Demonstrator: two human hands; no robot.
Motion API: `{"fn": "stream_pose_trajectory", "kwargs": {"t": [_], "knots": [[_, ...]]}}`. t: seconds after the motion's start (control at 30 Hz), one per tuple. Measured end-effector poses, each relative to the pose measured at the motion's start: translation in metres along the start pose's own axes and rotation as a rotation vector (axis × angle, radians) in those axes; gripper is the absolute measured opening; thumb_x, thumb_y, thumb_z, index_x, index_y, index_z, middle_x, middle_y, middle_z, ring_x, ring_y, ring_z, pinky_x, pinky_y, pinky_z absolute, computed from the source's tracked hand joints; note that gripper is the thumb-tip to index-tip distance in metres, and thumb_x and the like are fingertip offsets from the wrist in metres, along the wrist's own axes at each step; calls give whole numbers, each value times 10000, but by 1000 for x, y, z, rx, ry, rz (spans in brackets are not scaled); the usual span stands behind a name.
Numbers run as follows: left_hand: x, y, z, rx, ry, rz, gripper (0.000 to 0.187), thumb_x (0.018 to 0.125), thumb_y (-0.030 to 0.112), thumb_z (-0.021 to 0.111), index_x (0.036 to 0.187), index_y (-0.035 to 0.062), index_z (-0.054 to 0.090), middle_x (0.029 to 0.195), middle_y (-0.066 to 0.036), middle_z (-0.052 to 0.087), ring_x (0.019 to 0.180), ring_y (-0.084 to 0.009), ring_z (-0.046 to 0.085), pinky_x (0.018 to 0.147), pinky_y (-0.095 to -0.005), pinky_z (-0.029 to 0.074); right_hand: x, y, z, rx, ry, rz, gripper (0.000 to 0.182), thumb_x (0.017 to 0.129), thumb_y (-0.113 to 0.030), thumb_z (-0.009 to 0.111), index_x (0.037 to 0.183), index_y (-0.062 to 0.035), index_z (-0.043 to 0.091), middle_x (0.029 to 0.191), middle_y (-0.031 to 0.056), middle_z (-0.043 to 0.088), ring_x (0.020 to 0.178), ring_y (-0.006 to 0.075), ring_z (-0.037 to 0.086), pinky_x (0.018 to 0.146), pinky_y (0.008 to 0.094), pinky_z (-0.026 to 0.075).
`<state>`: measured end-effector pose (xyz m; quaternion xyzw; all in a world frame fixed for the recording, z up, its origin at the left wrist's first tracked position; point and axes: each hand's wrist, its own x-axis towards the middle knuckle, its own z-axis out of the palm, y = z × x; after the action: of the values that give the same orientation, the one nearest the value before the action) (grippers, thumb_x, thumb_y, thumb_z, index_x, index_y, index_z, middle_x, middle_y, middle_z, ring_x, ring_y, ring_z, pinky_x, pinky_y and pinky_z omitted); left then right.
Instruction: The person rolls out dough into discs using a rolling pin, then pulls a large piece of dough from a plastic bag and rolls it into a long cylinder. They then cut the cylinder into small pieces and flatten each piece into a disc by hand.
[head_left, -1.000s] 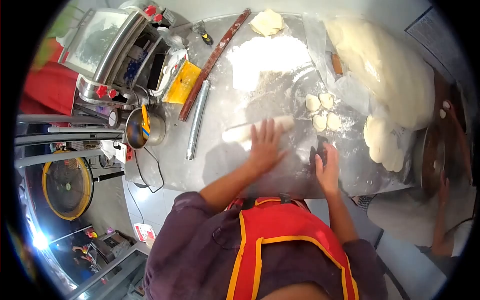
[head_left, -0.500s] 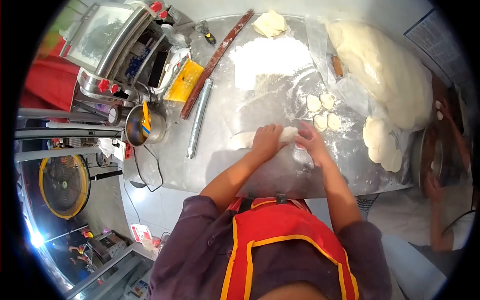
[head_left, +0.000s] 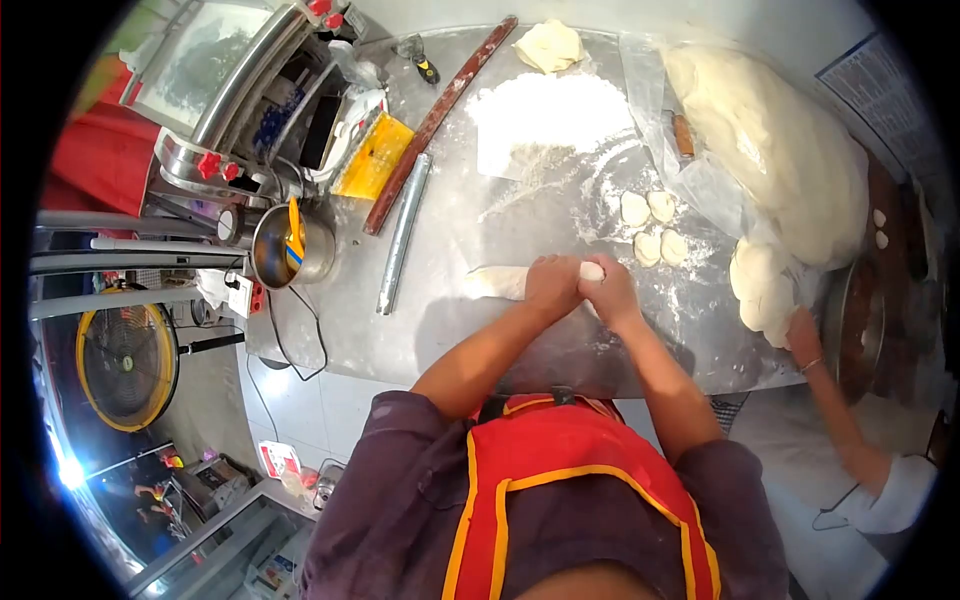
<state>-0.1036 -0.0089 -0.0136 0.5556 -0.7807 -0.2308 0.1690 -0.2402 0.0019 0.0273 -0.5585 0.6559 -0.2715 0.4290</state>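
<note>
A log of dough [head_left: 497, 282] lies across the metal table in front of me. My left hand [head_left: 553, 287] is closed around the log near its right end. Right beside it, my right hand [head_left: 609, 291] grips the end of the dough, with a pale rounded bit showing between thumb and fingers. The two hands touch or nearly touch. Several small dough pieces [head_left: 647, 247] sit on the floured surface to the right of my right hand. Farther back is a spread of white flour [head_left: 550, 115].
A large dough mass [head_left: 765, 140] and stacked dough rounds [head_left: 760, 285] lie at the right, where another person's hand [head_left: 802, 336] reaches in. At the left are a red-brown rod [head_left: 440, 125], a metal rod [head_left: 404, 235], a yellow scraper [head_left: 374, 158] and a metal pot [head_left: 318, 250].
My right hand has come in against my left hand and closed on the dough's end. The other person's hand has moved to the stacked dough rounds.
</note>
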Motion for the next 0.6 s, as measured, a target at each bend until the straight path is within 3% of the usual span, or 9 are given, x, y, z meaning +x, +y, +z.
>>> {"fn": "stream_pose_trajectory", "kwargs": {"t": [0.17, 0.33, 0.47, 0.57, 0.6], "knots": [[6, 6, -8, 76, -94, -17, 164, 729, 265, 675, 713, 102, 683, 757, -117, 687, 773, -292, 663, 745, -426, 484, 7, 5, -1, -14, 15, -20, 365, 674, -252, 668, 977, -48, 688, 863, 207, 691, 802, 341, 684, 735, 395, 535], [14, 7, -30, 186, -289, -50, 179, 757, 272, 658, 745, 105, 723, 780, -134, 705, 744, -305, 686, 740, -410, 504, 10, -6, -3, 180, -77, 151, 292, 675, -180, 688, 926, -31, 698, 803, 129, 698, 744, 245, 670, 702, 354, 531], [24, -12, -25, 189, -264, -203, 272, 773, 354, 696, 798, 85, 723, 785, -154, 703, 741, -323, 689, 762, -408, 521, 6, -21, -20, 369, -222, 199, 286, 699, -137, 729, 952, -11, 683, 799, 75, 681, 747, 179, 635, 691, 317, 521], [30, -25, -50, 73, -272, -342, 464, 726, 434, 774, 939, 37, 667, 876, -171, 685, 841, -336, 671, 790, -410, 519, 33, -16, -40, 181, -114, 65, 388, 724, -164, 767, 1052, 2, 644, 947, 121, 678, 840, 200, 631, 751, 323, 511], [28, -26, -56, 41, -297, -330, 547, 700, 453, 801, 995, 25, 632, 943, -175, 672, 912, -336, 656, 817, -410, 510, 50, -8, -41, 75, -105, -17, 469, 765, -155, 750, 1180, -15, 582, 1104, 178, 639, 979, 259, 626, 834, 338, 499]]}}
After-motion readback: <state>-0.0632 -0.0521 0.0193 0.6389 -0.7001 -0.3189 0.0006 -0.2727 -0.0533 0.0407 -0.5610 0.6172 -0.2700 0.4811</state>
